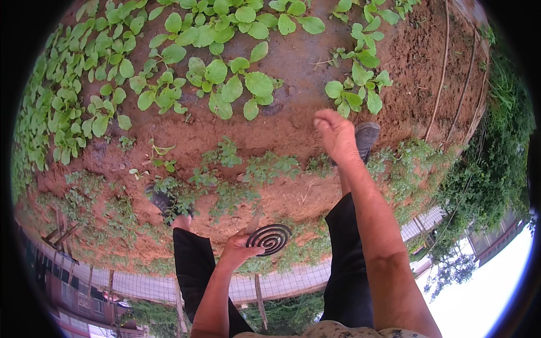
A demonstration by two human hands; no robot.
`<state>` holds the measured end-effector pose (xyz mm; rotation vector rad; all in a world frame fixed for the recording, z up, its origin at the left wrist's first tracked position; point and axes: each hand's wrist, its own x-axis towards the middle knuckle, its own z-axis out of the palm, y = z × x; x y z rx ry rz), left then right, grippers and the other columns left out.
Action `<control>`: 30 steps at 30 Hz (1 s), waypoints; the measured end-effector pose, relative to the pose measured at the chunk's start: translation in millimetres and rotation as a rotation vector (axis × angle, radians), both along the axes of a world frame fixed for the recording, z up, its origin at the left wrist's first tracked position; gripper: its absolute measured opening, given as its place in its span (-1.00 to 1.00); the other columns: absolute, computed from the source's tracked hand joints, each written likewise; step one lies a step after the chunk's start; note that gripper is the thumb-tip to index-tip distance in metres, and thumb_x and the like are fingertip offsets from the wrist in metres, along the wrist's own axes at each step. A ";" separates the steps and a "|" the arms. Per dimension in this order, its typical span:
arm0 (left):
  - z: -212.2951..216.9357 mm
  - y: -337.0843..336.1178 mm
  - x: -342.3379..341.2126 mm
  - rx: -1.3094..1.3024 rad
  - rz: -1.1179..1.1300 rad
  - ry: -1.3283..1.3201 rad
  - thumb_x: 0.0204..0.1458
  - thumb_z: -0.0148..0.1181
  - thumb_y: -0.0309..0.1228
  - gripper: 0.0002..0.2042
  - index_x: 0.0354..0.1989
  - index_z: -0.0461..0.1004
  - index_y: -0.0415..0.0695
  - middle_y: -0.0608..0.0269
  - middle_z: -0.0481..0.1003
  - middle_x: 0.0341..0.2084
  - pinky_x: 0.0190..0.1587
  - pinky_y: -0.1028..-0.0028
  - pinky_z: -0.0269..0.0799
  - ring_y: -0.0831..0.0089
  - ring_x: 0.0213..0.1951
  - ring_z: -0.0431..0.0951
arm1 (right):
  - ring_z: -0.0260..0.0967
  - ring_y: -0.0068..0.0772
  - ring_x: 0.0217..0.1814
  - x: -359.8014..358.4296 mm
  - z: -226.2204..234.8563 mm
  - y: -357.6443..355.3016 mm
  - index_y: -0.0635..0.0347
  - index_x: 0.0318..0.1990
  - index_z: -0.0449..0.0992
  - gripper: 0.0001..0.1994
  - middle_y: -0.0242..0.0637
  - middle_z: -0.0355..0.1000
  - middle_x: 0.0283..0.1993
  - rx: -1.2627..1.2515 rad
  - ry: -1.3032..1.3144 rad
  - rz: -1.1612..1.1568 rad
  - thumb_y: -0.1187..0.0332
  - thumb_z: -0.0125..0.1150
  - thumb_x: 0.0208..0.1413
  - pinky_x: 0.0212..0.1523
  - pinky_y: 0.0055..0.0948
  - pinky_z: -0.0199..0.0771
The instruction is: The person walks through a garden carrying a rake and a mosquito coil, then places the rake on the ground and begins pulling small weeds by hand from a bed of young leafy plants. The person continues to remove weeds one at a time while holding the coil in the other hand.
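Note:
A dark spiral mosquito coil [269, 239] is gripped at its left edge by my left hand [239, 248], the thumb lying over it. A pale, pointed blade-like piece [253, 224] pokes up beside those fingers; whether the same hand grips it I cannot tell. Farther forward, my right hand [337, 135] hangs over bare soil with its fingers curled together. Anything inside that hand is too small or hidden to name. Just beyond its fingertips grows a leafy green seedling [354, 96]. Another leafy clump [234, 84] stands to the left.
Dense seedlings [53, 112] fill the bed's left side. Low weeds [225, 174] grow between my dark shoes, the left shoe [162, 201] and the right shoe [366, 138]. Thin rods [442, 73] lie on the soil at right. A wire fence [282, 281] runs behind me.

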<state>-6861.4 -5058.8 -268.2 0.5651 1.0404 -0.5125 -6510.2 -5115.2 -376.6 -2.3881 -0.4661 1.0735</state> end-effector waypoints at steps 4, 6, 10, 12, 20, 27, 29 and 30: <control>-1.9 -0.3 -0.2 -0.066 -0.016 0.049 -0.24 0.39 -0.62 -0.82 -0.40 0.60 -0.23 0.28 0.42 -0.24 -0.21 0.57 0.40 0.55 -0.26 0.47 | 0.41 -0.49 -0.21 29.7 -18.4 -22.6 0.26 -0.15 0.53 -0.82 -0.27 0.51 -0.26 -0.008 -0.352 -0.198 0.52 0.14 0.08 -0.12 -0.51 0.41; -1.3 -1.7 -7.5 -0.067 -0.001 0.074 -0.24 0.38 -0.62 -0.82 -0.38 0.60 -0.23 0.27 0.42 -0.23 -0.20 0.57 0.39 0.55 -0.25 0.47 | 0.44 -0.43 -0.22 43.8 -13.7 -29.4 0.27 -0.08 0.51 -0.75 -0.20 0.53 -0.25 -0.204 -0.344 -0.185 0.43 0.17 0.06 -0.14 -0.47 0.43; -0.2 0.0 -5.4 -0.075 -0.015 0.082 -0.26 0.38 -0.62 -0.79 -0.36 0.60 -0.24 0.25 0.43 -0.19 -0.15 0.53 0.38 0.54 -0.21 0.45 | 0.47 -0.37 -0.25 56.3 -10.4 -25.3 0.29 -0.04 0.49 -0.62 -0.11 0.54 -0.25 -0.424 -0.100 -0.063 0.27 0.25 0.00 -0.15 -0.43 0.43; -1.1 0.0 1.3 -0.084 0.002 0.074 -0.26 0.38 -0.62 -0.81 -0.40 0.60 -0.23 0.28 0.46 -0.23 -0.15 0.52 0.39 0.54 -0.19 0.45 | 0.47 -0.35 -0.26 59.7 -23.8 -34.7 0.29 -0.06 0.51 -0.58 -0.09 0.54 -0.25 -0.431 -0.148 -0.071 0.21 0.29 -0.04 -0.15 -0.42 0.44; 4.7 1.9 4.3 -0.078 0.001 0.122 -0.21 0.37 -0.63 -0.85 -0.42 0.55 -0.25 0.38 0.49 -0.42 -0.33 0.61 0.41 0.63 -0.39 0.47 | 0.20 -0.60 -0.64 74.7 -31.5 -24.9 0.14 -0.07 0.52 -0.72 -0.44 0.38 -0.48 -0.200 0.359 -0.544 0.43 0.16 0.01 -0.65 -0.58 0.23; 3.2 2.7 9.1 -0.092 -0.074 0.149 -0.22 0.39 -0.63 -0.85 -0.45 0.55 -0.25 0.40 0.45 -0.38 -0.27 0.57 0.40 0.60 -0.34 0.45 | 0.41 -0.30 -0.47 95.0 -46.3 -50.7 0.08 -0.04 0.56 -0.69 -0.21 0.49 -0.42 -0.186 -0.148 -0.038 0.41 0.09 0.02 -0.44 -0.37 0.40; 4.1 3.7 9.6 -0.114 -0.089 0.193 -0.23 0.39 -0.64 -0.85 -0.45 0.55 -0.25 0.40 0.44 -0.37 -0.26 0.57 0.40 0.60 -0.33 0.45 | 0.48 -0.13 -0.34 89.0 -43.9 -42.7 0.06 -0.09 0.57 -0.71 -0.11 0.53 -0.35 -0.268 -0.376 0.204 0.36 0.11 0.00 -0.29 -0.25 0.45; 4.0 3.4 8.9 -0.108 -0.082 0.186 -0.23 0.39 -0.63 -0.85 -0.45 0.55 -0.25 0.39 0.44 -0.37 -0.26 0.57 0.40 0.60 -0.33 0.45 | 0.48 -0.07 -0.26 84.0 -42.2 -39.2 0.06 -0.12 0.58 -0.73 -0.08 0.53 -0.32 -0.366 -0.408 0.254 0.33 0.12 0.00 -0.21 -0.20 0.45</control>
